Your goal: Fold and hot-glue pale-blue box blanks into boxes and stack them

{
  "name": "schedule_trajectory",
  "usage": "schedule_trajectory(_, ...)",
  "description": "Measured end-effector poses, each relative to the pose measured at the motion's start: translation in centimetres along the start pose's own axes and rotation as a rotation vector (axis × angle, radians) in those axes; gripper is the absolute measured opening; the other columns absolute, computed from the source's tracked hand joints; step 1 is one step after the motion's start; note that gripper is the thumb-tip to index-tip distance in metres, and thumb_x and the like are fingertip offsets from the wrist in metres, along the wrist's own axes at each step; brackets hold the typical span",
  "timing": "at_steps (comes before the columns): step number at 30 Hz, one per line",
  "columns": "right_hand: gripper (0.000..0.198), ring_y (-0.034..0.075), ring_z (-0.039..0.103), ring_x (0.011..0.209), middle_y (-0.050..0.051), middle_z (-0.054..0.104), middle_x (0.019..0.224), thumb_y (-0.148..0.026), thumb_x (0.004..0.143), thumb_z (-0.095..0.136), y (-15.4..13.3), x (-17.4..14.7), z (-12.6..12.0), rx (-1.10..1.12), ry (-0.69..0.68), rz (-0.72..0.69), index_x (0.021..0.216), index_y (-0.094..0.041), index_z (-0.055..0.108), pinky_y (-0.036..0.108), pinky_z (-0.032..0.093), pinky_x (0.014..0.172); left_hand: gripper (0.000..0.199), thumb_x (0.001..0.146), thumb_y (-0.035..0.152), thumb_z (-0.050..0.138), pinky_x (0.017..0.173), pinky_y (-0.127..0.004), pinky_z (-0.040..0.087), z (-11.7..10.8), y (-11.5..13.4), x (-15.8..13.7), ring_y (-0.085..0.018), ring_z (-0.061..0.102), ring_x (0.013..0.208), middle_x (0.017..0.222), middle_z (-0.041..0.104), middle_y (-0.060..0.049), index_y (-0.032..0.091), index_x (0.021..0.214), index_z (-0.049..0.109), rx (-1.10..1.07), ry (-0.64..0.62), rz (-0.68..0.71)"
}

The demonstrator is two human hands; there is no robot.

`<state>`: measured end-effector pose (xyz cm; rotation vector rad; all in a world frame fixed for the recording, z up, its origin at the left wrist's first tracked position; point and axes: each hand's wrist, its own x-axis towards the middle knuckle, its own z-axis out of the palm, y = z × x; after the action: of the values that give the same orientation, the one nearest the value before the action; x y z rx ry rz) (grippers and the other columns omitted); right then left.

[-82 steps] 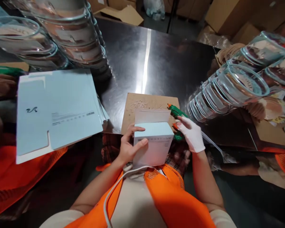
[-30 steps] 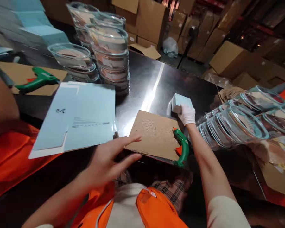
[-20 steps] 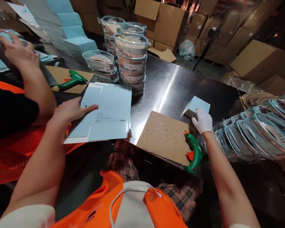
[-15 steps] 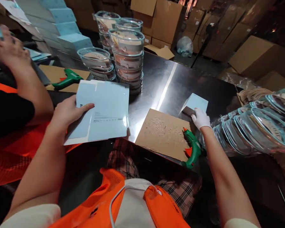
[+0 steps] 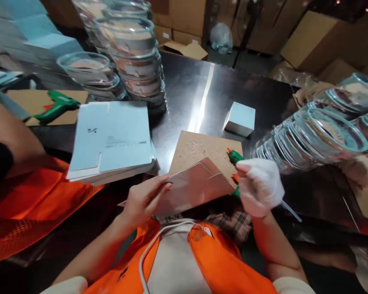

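Observation:
My left hand [image 5: 147, 200] is closed on the near left edge of a flat, folded carton blank [image 5: 196, 185], tilted in front of my body. My right hand [image 5: 259, 188], in a white glove, is raised with its fingers curled, just right of the blank. It hides much of a green glue gun [image 5: 235, 156] behind it; whether it touches the gun or holds anything is hidden. The gun's orange tip points over a cardboard sheet [image 5: 191, 148] with glue marks. A stack of light-blue carton blanks [image 5: 122, 122] lies to my left. Beyond the gun stands a small light-blue box [image 5: 241, 118].
Clear oval tubs [image 5: 135, 53] are stacked at back left; more nested tubs [image 5: 319, 130] lie at right. Another green glue gun [image 5: 58, 107] rests on cardboard at left. A co-worker's arm [image 5: 15, 139] is at the left edge. Cardboard boxes [image 5: 313, 41] stand behind the table.
My left hand has left the stack and come to the middle with one blank. My right hand has let go of the small box and drawn back towards me, over the glue gun.

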<state>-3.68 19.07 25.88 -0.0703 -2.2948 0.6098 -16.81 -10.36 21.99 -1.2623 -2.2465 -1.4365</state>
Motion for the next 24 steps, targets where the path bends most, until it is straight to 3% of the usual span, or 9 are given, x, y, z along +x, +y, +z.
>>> schedule_trajectory(3, 0.026, 0.023, 0.076, 0.096, 0.002, 0.081, 0.104, -0.022, 0.101, 0.065, -2.8, -2.5, 0.6, 0.069, -0.066, -0.099, 0.122, -0.034, 0.076, 0.038, 0.059, 0.093, 0.025, 0.099, 0.02, 0.067, 0.077, -0.023, 0.062, 2.2, -1.0, -1.1, -0.018, 0.08, 0.079, 0.1, 0.085, -0.004, 0.026, 0.119, 0.08, -0.074, -0.051, 0.06)
schedule_trajectory(5, 0.02, 0.022, 0.076, 0.094, 0.005, 0.082, 0.101, -0.03, 0.105, 0.061, -2.4, -2.9, 1.2, 0.172, -0.151, 0.047, 0.113, -0.028, 0.078, 0.036, 0.059, 0.09, 0.031, 0.098, 0.016, 0.066, 0.077, -0.022, 0.062, 2.2, -1.6, -1.6, -0.017, 0.08, 0.08, 0.101, 0.085, -0.004, 0.028, 0.125, 0.078, -0.116, -0.079, 0.098)
schedule_trajectory(11, 0.077, 0.027, 0.076, 0.103, 0.01, 0.082, 0.108, -0.087, 0.093, 0.05, 0.0, -5.0, 3.8, 0.788, -0.898, 0.464, 0.107, -0.019, 0.081, 0.04, 0.06, 0.097, 0.034, 0.104, 0.033, 0.062, 0.083, -0.028, 0.064, 1.1, -4.0, -4.3, -0.022, 0.082, 0.096, 0.116, 0.084, -0.009, 0.029, 0.136, 0.073, -0.076, -0.255, 0.007)
schedule_trajectory(13, 0.089, 0.028, 0.075, 0.104, 0.011, 0.081, 0.106, -0.095, 0.087, 0.047, -0.4, -6.1, 5.1, 0.96, -1.05, 0.521, 0.108, -0.016, 0.08, 0.04, 0.059, 0.099, 0.059, 0.098, 0.053, 0.069, 0.099, -0.041, 0.064, 2.0, -4.7, -5.8, -0.032, 0.077, 0.118, 0.136, 0.076, -0.015, 0.027, 0.15, 0.062, -0.005, -0.389, -0.007)
schedule_trajectory(16, 0.1, 0.029, 0.074, 0.106, 0.014, 0.08, 0.108, -0.1, 0.081, 0.046, -1.4, -6.9, 5.9, 1.09, -1.198, 0.526, 0.115, -0.012, 0.078, 0.04, 0.059, 0.099, 0.126, 0.071, 0.08, 0.082, 0.112, -0.057, 0.056, 3.5, -5.0, -7.8, -0.046, 0.063, 0.14, 0.16, 0.054, -0.027, 0.02, 0.17, 0.031, 0.065, -0.612, -0.009)
schedule_trajectory(18, 0.102, 0.03, 0.073, 0.109, 0.014, 0.08, 0.109, -0.101, 0.08, 0.047, -1.7, -7.1, 5.0, 1.077, -1.24, 0.468, 0.118, -0.011, 0.078, 0.041, 0.057, 0.103, 0.122, 0.077, 0.078, 0.079, 0.114, -0.054, 0.056, 3.6, -5.1, -8.5, -0.043, 0.061, 0.142, 0.162, 0.053, -0.025, 0.021, 0.171, 0.027, 0.036, -0.71, -0.01)
schedule_trajectory(20, 0.091, 0.03, 0.074, 0.108, 0.012, 0.08, 0.11, -0.095, 0.082, 0.057, -1.6, -7.8, 3.6, 0.941, -1.081, 0.472, 0.119, -0.014, 0.078, 0.043, 0.056, 0.105, 0.094, 0.092, 0.066, 0.071, 0.114, -0.048, 0.057, 2.9, -5.2, -8.5, -0.037, 0.065, 0.14, 0.158, 0.06, -0.019, 0.026, 0.169, 0.033, -0.009, -0.681, -0.021)
schedule_trajectory(22, 0.075, 0.03, 0.073, 0.11, 0.011, 0.079, 0.115, -0.083, 0.086, 0.067, -1.5, -8.9, 2.6, 0.708, -0.612, 0.567, 0.123, -0.019, 0.076, 0.044, 0.056, 0.106, 0.079, 0.098, 0.059, 0.068, 0.115, -0.047, 0.056, 2.1, -5.3, -7.9, -0.034, 0.065, 0.139, 0.155, 0.063, -0.015, 0.029, 0.165, 0.04, -0.026, -0.476, -0.057)
schedule_trajectory(24, 0.079, 0.033, 0.068, 0.125, 0.014, 0.072, 0.134, -0.079, 0.083, 0.075, -1.7, -10.2, 2.6, 0.517, -0.11, 0.615, 0.138, -0.023, 0.067, 0.048, 0.052, 0.114, 0.078, 0.095, 0.062, 0.069, 0.116, -0.051, 0.055, 2.0, -5.4, -7.0, -0.036, 0.063, 0.14, 0.156, 0.06, -0.015, 0.029, 0.161, 0.046, -0.023, -0.216, -0.122)
